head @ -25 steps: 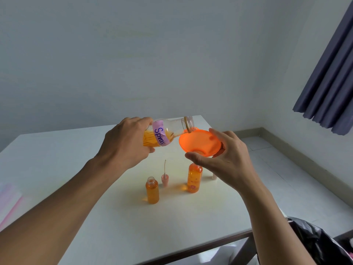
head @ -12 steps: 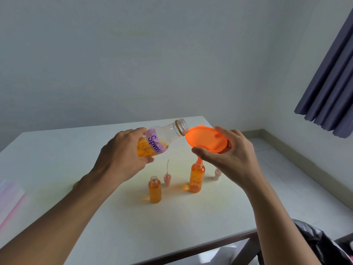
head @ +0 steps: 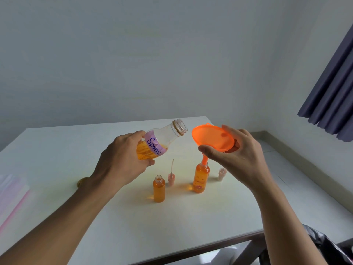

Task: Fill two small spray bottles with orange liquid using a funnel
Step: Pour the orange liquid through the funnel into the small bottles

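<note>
My left hand [head: 122, 161] grips a clear supply bottle [head: 162, 138] with a purple "Spray" label, tilted mouth-up and to the right, orange liquid pooled at its base. My right hand [head: 235, 159] pinches the rim of an orange funnel [head: 212, 138], whose spout sits in the neck of the taller spray bottle [head: 201, 177], which is full of orange liquid. A shorter spray bottle [head: 159, 190], uncapped and also filled with orange, stands to its left on the white table [head: 57, 159]. No liquid is flowing.
A pink spray pump with its tube [head: 171, 177] stands between the two small bottles, and a whitish pump cap [head: 221, 174] lies right of the tall one. A gold lid [head: 82, 181] sits behind my left wrist. A pink-edged plastic bag [head: 11, 196] lies at far left.
My left hand has tipped the supply bottle back from pouring, its mouth now raised and away from the funnel. The funnel tilted slightly. The camera view shifted a little.
</note>
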### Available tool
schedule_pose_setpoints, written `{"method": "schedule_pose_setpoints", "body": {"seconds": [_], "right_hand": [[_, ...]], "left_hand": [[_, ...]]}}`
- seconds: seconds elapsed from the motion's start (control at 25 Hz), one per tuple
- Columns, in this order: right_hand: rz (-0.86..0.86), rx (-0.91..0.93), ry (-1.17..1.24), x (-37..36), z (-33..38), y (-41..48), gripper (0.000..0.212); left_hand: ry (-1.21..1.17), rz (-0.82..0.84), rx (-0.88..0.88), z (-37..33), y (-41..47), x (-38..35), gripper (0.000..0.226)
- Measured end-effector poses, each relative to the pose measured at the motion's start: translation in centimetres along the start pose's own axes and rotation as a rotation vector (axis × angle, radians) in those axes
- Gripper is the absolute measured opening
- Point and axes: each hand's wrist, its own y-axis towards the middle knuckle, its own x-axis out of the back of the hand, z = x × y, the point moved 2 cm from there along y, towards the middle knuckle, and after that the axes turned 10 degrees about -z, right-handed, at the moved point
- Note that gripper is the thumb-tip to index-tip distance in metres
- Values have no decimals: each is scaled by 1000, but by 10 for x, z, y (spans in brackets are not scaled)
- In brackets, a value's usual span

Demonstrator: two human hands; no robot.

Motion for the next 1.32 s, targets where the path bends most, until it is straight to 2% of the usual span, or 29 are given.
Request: {"method": "schedule_pose_setpoints", "body": {"seconds": [0.36,0.6,0.8,0.88,1.04,1.2,1.32], "right_hand": [[-35,30,-23,1,8,-3,99],[-25,39,-37,1,12,-6,102],[-192,124,112,10,49,-6,104],[-145,136,174,-5,68,-6,107],[71,106,238,-76,103,-8,108],[246,144,160,-172,140,-11,103],[380,144,87,-241,153,-13,100]], "left_hand": [[-29,-17,29,12,-7,7,76],[-84,-30,64,19,-12,16,67],[-219,-75,161,37,-17,27,65],[-247,-116,236,58,-18,32,63],[-225,-200,434,114,-18,47,65],[-274,-263,634,175,-17,56,54],[-280,-300,711,209,-15,47,65]]}}
